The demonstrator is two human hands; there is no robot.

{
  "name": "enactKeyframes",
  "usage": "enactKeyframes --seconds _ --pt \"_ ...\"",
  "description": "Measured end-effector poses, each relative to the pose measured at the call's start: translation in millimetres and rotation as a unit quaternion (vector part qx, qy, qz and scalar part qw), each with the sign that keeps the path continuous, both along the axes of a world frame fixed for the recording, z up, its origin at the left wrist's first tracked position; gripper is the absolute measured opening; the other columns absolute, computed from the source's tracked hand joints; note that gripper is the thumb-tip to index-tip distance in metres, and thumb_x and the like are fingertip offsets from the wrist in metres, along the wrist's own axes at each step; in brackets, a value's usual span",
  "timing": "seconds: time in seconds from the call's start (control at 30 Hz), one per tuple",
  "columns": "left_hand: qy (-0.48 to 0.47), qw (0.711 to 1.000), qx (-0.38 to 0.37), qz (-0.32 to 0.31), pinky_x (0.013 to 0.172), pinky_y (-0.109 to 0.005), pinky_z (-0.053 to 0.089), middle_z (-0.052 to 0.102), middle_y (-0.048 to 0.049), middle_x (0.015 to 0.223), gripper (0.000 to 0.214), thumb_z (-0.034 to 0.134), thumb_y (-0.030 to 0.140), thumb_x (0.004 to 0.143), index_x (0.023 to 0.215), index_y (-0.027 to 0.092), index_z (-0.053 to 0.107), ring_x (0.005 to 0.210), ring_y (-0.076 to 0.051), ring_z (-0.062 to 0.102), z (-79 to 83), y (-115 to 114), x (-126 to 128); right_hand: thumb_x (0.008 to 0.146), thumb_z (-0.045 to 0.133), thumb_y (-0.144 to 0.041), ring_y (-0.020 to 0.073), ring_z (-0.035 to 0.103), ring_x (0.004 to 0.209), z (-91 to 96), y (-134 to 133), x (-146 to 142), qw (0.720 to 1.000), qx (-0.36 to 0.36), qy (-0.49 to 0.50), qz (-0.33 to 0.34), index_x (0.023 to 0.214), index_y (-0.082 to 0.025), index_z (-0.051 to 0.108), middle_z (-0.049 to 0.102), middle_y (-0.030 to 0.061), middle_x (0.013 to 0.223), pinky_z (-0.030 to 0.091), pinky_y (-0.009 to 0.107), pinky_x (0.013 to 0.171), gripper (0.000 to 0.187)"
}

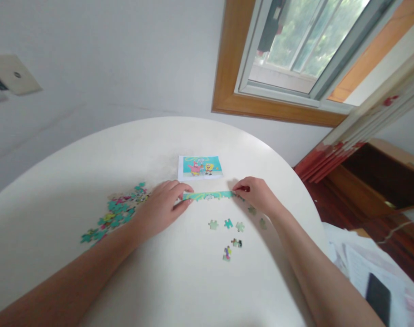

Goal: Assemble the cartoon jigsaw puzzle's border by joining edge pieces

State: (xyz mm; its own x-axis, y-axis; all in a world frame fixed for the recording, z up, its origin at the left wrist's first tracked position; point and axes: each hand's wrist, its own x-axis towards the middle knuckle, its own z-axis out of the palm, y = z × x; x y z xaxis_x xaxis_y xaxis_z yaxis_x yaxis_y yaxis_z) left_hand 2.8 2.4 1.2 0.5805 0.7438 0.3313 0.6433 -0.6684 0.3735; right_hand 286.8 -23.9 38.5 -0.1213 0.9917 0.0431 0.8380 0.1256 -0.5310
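Observation:
A narrow strip of joined jigsaw pieces [210,195], teal with a straight yellowish upper edge, lies on the white table. My left hand [164,204] holds its left end, index finger along the upper edge and thumb along the lower. At the other end my right hand [253,193] is closed in a pinch on a jigsaw piece, mostly hidden by the fingers. Just beyond the strip lies a picture card [202,167] with cartoon figures on teal. Several loose pieces, among them a teal piece [228,223] and a purple-and-yellow piece [227,253], are spread on the near side.
A heap of mixed jigsaw pieces [116,212] lies left of my left forearm. The round white table [179,281] meets the wall at the back, below a wood-framed window [278,106]. Papers and a dark phone [378,297] rest on a lower surface at right.

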Motion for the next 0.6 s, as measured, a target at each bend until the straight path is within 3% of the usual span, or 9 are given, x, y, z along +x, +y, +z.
enactKeyframes --seconds 0.17,0.33,0.47,0.6 --pt "0.005 1.000 -0.005 0.016 0.078 -0.036 0.043 0.058 -0.0048 0.087 0.025 0.050 0.036 0.089 0.105 0.019 0.058 0.085 -0.023 0.055 -0.6 0.6 0.2 0.079 0.057 -0.020 0.0154 0.066 0.069 -6.9 3.2 -0.3 0.993 -0.021 0.113 -0.029 0.081 -0.019 0.072 0.072 0.0025 0.072 0.047 0.025 0.067 0.015" --pt "-0.001 1.000 -0.011 0.029 0.078 -0.037 0.043 0.058 -0.0048 0.086 0.027 0.051 0.036 0.087 0.105 0.018 0.057 0.083 -0.023 0.055 0.3 -0.4 1.3 0.081 0.056 -0.026 0.0144 0.065 0.068 3.6 3.5 12.4 0.984 -0.013 0.165 -0.059 0.086 -0.016 0.069 0.073 0.0047 0.078 0.047 0.024 0.064 0.018" --pt "0.001 1.000 -0.007 0.025 0.080 -0.037 0.043 0.060 -0.0051 0.090 0.026 0.050 0.036 0.088 0.105 0.018 0.058 0.086 -0.023 0.055 0.4 -1.1 1.8 0.081 0.056 -0.030 0.0147 0.061 0.066 17.9 -3.9 32.0 0.994 0.021 0.069 -0.077 0.087 -0.017 0.071 0.070 0.0027 0.073 0.043 0.025 0.061 0.020" --pt "0.002 1.000 0.000 0.019 0.082 -0.036 0.042 0.060 -0.0047 0.091 0.025 0.049 0.036 0.089 0.105 0.019 0.058 0.087 -0.023 0.055 -0.5 -1.0 2.2 0.078 0.059 -0.030 0.0155 0.059 0.062 23.5 -14.5 32.2 0.995 -0.080 -0.045 -0.029 0.077 -0.018 0.071 0.069 0.0030 0.070 0.041 0.027 0.059 0.017"
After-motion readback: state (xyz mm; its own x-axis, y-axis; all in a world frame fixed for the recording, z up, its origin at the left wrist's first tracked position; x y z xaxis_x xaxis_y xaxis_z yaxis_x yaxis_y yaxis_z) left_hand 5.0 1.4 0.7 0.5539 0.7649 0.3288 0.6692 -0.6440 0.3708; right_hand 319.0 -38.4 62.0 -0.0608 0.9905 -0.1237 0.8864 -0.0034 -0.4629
